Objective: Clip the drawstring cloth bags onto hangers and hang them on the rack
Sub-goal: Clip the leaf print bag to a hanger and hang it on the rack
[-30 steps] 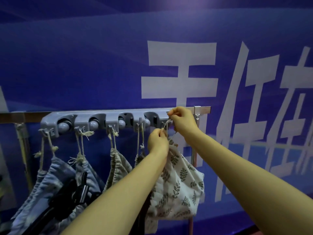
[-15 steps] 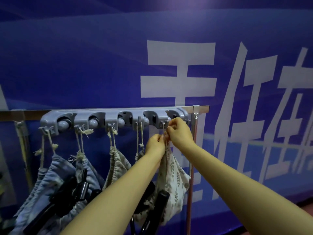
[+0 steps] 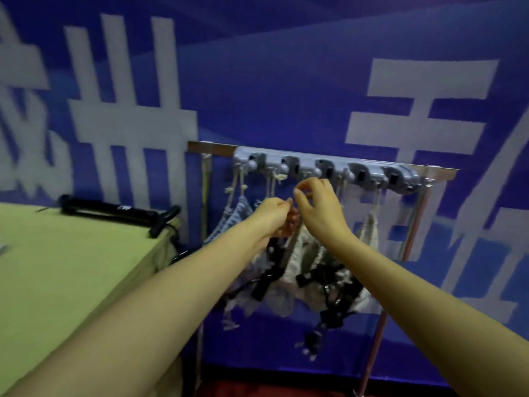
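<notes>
Grey plastic hook rack (image 3: 304, 165), pale drawstring cloth bags (image 3: 303, 253) hung beneath.
Left hand (image 3: 273, 216), right hand (image 3: 322, 216): fingertips pinched together; held thing blurred.

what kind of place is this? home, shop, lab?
Probably a staged indoor work setup, not a home: a blue printed banner with large white characters as the backdrop, a freestanding metal rack carrying a grey hook strip, and a table under yellow-green cloth beside it.
</notes>
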Tool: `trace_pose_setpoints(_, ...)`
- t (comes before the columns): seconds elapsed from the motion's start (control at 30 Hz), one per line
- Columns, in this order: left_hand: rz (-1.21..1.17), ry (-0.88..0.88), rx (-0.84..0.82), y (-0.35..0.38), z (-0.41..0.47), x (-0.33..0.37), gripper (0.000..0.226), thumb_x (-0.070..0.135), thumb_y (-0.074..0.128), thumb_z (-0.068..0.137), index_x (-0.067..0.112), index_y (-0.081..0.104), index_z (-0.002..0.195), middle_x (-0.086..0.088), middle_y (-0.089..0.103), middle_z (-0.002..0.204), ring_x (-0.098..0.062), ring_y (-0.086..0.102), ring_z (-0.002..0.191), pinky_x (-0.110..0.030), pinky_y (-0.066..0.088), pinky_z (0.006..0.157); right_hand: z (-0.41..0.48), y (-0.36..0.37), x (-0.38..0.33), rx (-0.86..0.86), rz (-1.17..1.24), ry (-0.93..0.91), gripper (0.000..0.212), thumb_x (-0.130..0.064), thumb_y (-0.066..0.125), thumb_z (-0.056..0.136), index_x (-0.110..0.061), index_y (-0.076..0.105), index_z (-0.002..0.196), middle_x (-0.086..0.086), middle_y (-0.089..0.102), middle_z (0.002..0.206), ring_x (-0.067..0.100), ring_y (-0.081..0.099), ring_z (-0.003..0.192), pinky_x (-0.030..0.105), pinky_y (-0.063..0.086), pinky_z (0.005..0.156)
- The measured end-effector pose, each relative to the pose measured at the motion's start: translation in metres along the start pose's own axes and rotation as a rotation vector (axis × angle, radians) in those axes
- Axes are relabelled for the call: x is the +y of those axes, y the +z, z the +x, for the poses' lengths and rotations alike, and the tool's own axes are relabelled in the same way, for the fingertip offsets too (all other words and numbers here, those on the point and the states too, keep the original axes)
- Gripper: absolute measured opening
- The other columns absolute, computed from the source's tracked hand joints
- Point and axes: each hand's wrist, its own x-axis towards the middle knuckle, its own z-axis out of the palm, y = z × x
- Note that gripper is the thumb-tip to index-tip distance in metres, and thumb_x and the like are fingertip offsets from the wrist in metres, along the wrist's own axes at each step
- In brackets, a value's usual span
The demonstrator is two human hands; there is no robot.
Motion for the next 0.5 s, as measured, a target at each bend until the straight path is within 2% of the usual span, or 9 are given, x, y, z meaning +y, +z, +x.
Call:
trace_pose_setpoints(0.07, 0.02, -0.008, 0.078, -0.058, -0.036, -0.006, 0.033, 0.023, 0.034, 0.101, 0.015, 0.051, 0.074, -0.001, 0.058, 0.063, -0.012, 0.057, 0.052, -0.016, 0.046, 0.044, -0.015, 0.028, -0.048, -0.079, 0.07, -0.085, 0.022, -0.025, 0.046, 0.098, -0.007, 0.056, 0.107, 0.009, 0.051, 0.11, 0.023, 0.054, 0.092, 0.032, 0.041, 0.08)
trace_pose_setpoints(0.17, 0.03, -0.023, 0.235, -0.146, -0.089, -0.025, 0.033, 0.021, 0.034, 0.101, 0.013, 0.05, 0.074, 0.002, 0.057, 0.05, -0.004, 0.054, 0.033, -0.01, 0.039, 0.036, -0.038, 0.074, -0.108, -0.229, 0.141, -0.176, 0.023, -0.026, 0.048, 0.097, -0.006, 0.058, 0.102, 0.008, 0.061, 0.099, 0.026, 0.057, 0.094, 0.035, 0.041, 0.078)
trace_pose_setpoints(0.27, 0.128, -0.06, 0.504, -0.238, -0.153, -0.049, 0.029, 0.016, 0.037, 0.098, 0.015, 0.05, 0.073, -0.003, 0.054, 0.063, 0.0, 0.048, 0.028, -0.014, 0.037, 0.038, -0.069, 0.125, -0.169, -0.419, 0.193, -0.228, 0.025, -0.03, 0.052, 0.095, -0.007, 0.059, 0.102, 0.009, 0.065, 0.099, 0.026, 0.059, 0.094, 0.034, 0.041, 0.077)
trace_pose_setpoints(0.33, 0.206, -0.08, 0.673, -0.276, -0.178, -0.069, 0.027, 0.014, 0.04, 0.096, 0.015, 0.051, 0.071, -0.008, 0.057, 0.068, -0.008, 0.052, 0.036, -0.017, 0.038, 0.041, -0.084, 0.149, -0.185, -0.544, 0.17, -0.237, 0.03, -0.034, 0.054, 0.093, -0.009, 0.06, 0.108, 0.007, 0.064, 0.1, 0.024, 0.059, 0.095, 0.03, 0.041, 0.073)
trace_pose_setpoints(0.4, 0.355, -0.125, 0.882, -0.327, -0.215, -0.086, 0.023, 0.021, 0.044, 0.094, 0.014, 0.055, 0.076, -0.011, 0.062, 0.079, -0.023, 0.058, 0.059, -0.026, 0.042, 0.055, -0.104, 0.185, -0.218, -0.663, 0.17, -0.264, 0.037, -0.037, 0.055, 0.093, -0.009, 0.058, 0.116, 0.007, 0.064, 0.107, 0.022, 0.059, 0.095, 0.026, 0.043, 0.07)
trace_pose_setpoints(0.43, 0.458, -0.162, 0.954, -0.349, -0.231, -0.094, 0.02, 0.026, 0.047, 0.094, 0.013, 0.058, 0.083, -0.009, 0.063, 0.086, -0.028, 0.059, 0.071, -0.03, 0.043, 0.062, -0.115, 0.2, -0.232, -0.714, 0.172, -0.266, 0.04, -0.038, 0.056, 0.092, -0.008, 0.057, 0.119, 0.007, 0.063, 0.111, 0.02, 0.059, 0.095, 0.026, 0.046, 0.071)
trace_pose_setpoints(0.5, 0.639, -0.212, 1.001, -0.381, -0.255, -0.108, 0.023, 0.032, 0.05, 0.094, 0.011, 0.058, 0.099, -0.002, 0.06, 0.093, -0.024, 0.056, 0.083, -0.03, 0.04, 0.069, -0.134, 0.231, -0.254, -0.762, 0.166, -0.253, 0.044, -0.04, 0.058, 0.09, -0.01, 0.056, 0.122, 0.007, 0.063, 0.114, 0.02, 0.059, 0.1, 0.033, 0.051, 0.084)
